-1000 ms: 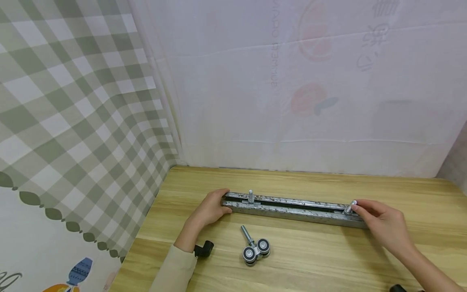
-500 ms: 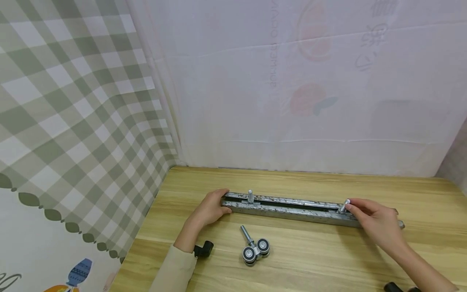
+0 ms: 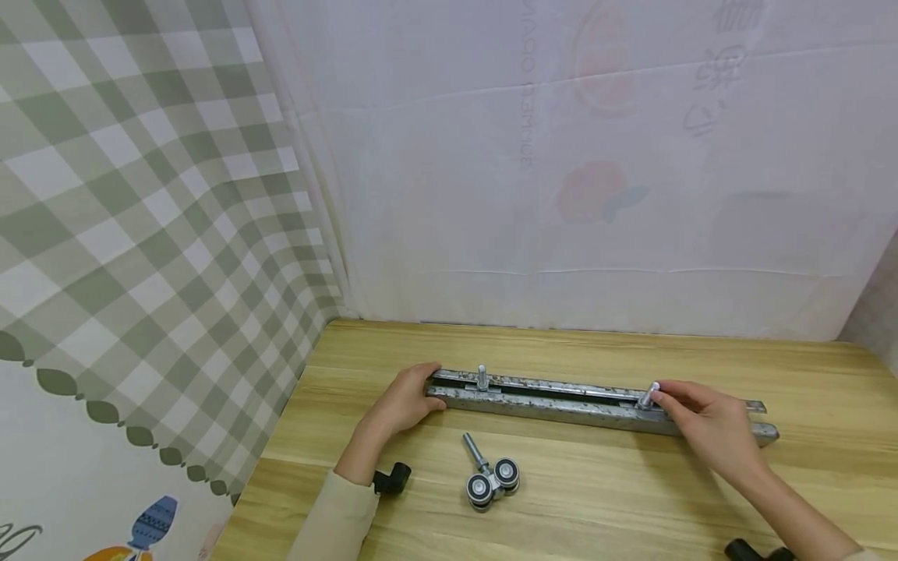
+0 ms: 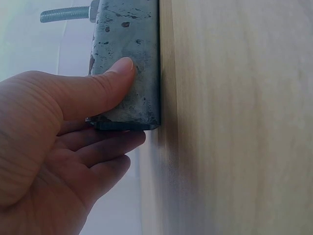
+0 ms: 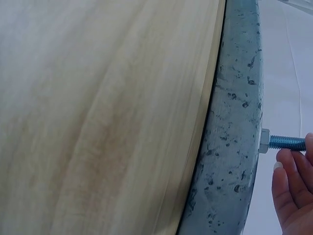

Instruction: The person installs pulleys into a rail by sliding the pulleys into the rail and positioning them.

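Observation:
A worn metal track rail point(image 3: 561, 411) lies on the table with its slot facing up. My left hand point(image 3: 401, 400) grips its left end; in the left wrist view the thumb lies along the rail's side and the fingers reach behind the end. Near that hand a threaded bolt point(image 3: 482, 378) stands upright from the slot. Toward the right, my right hand point(image 3: 719, 428) pinches a second bolt point(image 3: 648, 396), which leans to the right out of the slot. The right wrist view shows this bolt's nut point(image 5: 264, 141) against the rail. Whatever carries the bolts inside the rail is mostly hidden.
A loose roller trolley point(image 3: 493, 479) with several wheels and a threaded bolt lies on the wooden table point(image 3: 596, 499) in front of the rail. A white cloth point(image 3: 456, 195) hangs behind, and a checked cloth point(image 3: 175, 234) hangs at the left.
My right hand has moved left along the rail with the pinched bolt, uncovering the rail's right end. The left hand, the left bolt and the loose roller trolley have stayed in place.

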